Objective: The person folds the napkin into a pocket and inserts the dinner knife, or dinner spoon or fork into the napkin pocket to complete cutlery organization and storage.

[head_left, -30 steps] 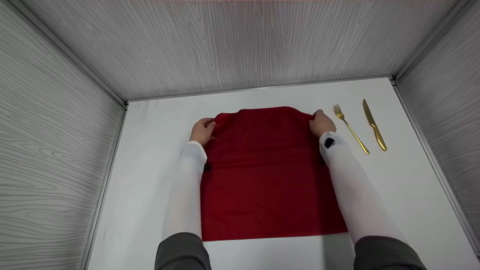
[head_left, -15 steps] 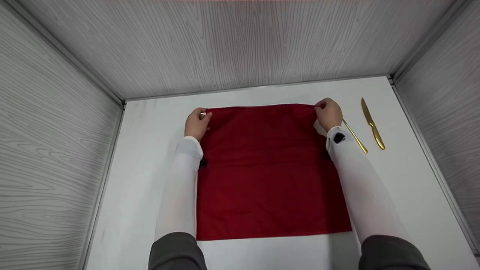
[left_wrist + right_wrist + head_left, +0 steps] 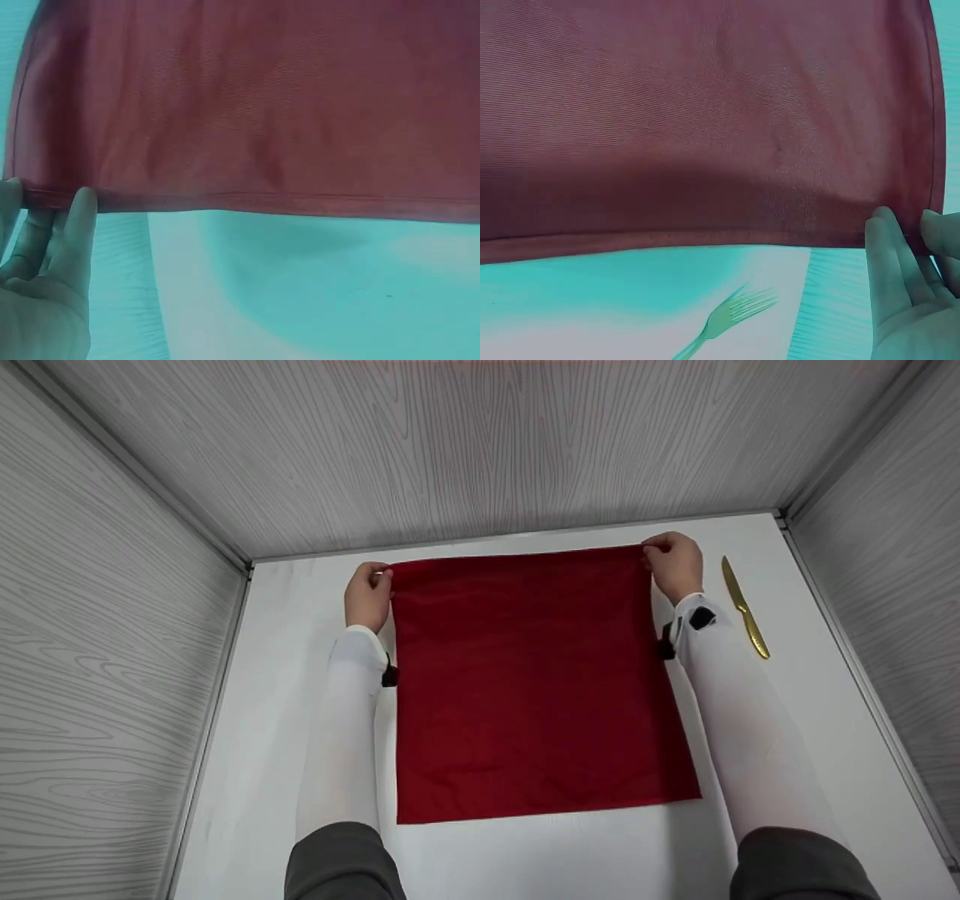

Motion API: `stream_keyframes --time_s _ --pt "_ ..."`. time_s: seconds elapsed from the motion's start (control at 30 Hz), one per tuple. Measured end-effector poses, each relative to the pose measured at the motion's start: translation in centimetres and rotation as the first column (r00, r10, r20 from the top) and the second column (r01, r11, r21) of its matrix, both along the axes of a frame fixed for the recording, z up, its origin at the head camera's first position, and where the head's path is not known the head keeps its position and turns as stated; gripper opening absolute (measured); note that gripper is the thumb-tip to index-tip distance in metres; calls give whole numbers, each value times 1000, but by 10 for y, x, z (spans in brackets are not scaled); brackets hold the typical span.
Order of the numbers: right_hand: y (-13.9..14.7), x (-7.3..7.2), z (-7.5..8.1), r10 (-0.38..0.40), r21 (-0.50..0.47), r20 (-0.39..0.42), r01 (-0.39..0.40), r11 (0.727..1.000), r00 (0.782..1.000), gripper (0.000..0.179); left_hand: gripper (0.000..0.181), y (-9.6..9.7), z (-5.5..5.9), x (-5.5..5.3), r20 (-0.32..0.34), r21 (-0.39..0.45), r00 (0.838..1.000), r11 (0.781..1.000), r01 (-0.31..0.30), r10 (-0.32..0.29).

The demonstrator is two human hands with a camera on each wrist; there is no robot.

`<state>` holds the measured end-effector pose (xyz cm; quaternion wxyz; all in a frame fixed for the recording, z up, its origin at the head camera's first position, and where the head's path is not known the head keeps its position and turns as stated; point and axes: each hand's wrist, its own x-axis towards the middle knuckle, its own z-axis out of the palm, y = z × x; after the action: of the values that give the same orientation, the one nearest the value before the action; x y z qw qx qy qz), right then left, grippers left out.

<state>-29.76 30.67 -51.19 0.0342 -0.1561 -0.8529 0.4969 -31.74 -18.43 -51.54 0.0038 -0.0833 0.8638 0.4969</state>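
Observation:
A square red cloth napkin point(image 3: 525, 682) is stretched out between both hands in the head view, its far edge pulled taut. My left hand point(image 3: 367, 596) pinches the far left corner between thumb and fingers. At the far right corner, my right hand point(image 3: 675, 566) pinches the cloth the same way. The left wrist view shows the thumb and fingers point(image 3: 79, 225) at the hemmed corner. In the right wrist view a fork point(image 3: 724, 315) lies on the table near the cloth's edge; in the head view the right hand and arm hide it.
A gold knife point(image 3: 745, 607) lies on the white table point(image 3: 562, 855) to the right of the right hand. Grey wood-grain panels point(image 3: 480, 450) stand along the back and both sides of the table.
Both hands have moved apart and away from the body, drawing the napkin's far edge straight and its near edge slightly forward. The right arm now covers the fork in the head view.

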Motion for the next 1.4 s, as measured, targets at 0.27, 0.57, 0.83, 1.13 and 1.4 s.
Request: stream_keyframes --time_s 0.27,0.57,0.83,1.13,1.4 --pt "4 2 3 11 -73 -76 -17 997 997 25 34 -10 6 -2 -23 -61 999 998 21 -22" --pt "8 21 -8 61 11 -121 -60 998 991 25 30 -23 2 14 -28 -63 996 995 79 -81" --pt "16 53 -20 83 88 -175 -68 994 981 26 22 -31 -6 41 -58 -123 984 980 158 -166" --pt "17 101 -32 134 172 -315 -82 982 940 16 19 -44 -17 81 -75 -188 963 952 240 -258" --pt "22 143 -41 275 302 -416 -154 941 867 15 11 -56 -26 122 -149 -290 913 900 327 -380"
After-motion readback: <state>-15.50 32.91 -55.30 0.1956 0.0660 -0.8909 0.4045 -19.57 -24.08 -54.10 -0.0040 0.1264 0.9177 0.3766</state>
